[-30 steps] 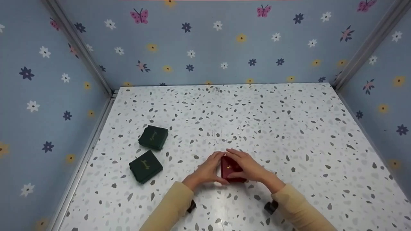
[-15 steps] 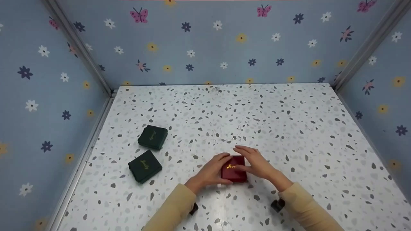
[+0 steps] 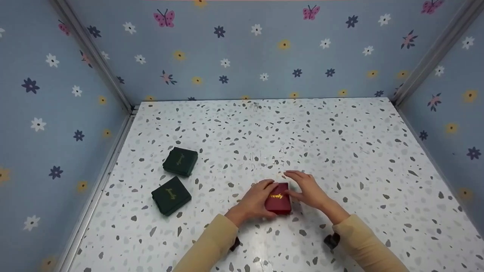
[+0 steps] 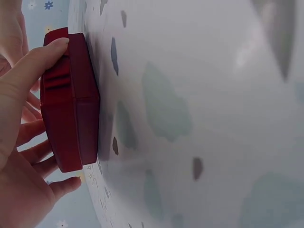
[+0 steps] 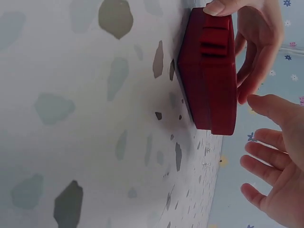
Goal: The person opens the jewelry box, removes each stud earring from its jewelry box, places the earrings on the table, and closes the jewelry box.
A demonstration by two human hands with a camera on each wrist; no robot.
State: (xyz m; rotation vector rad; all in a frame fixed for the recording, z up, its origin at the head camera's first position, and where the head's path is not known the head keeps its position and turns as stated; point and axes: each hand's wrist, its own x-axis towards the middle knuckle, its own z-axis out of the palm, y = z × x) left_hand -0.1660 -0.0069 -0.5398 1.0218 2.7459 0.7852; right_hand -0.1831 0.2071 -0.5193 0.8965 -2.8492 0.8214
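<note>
A small red jewelry box [image 3: 279, 204] with gold lettering on its lid lies on the speckled table. My left hand [image 3: 255, 200] grips its left side, thumb at the front and fingers at the back. In the left wrist view, the thumb lies on the front of the red box [image 4: 64, 114], over the ribbon trim. My right hand [image 3: 310, 190] hovers at the box's right side with fingers spread. The right wrist view shows the right hand [image 5: 285, 156] holding nothing; whether its thumb touches the lid I cannot tell.
Two dark green jewelry boxes [image 3: 180, 161] with gold lettering lie at the left of the table. Several thin, tiny pieces [image 3: 264, 156], too small to make out, lie behind the red box. Flower-patterned walls [image 3: 245, 49] border the table at the back and sides.
My right hand has drawn off the box to the right, uncovering the lettering. My left hand has moved slightly right, keeping hold of the box.
</note>
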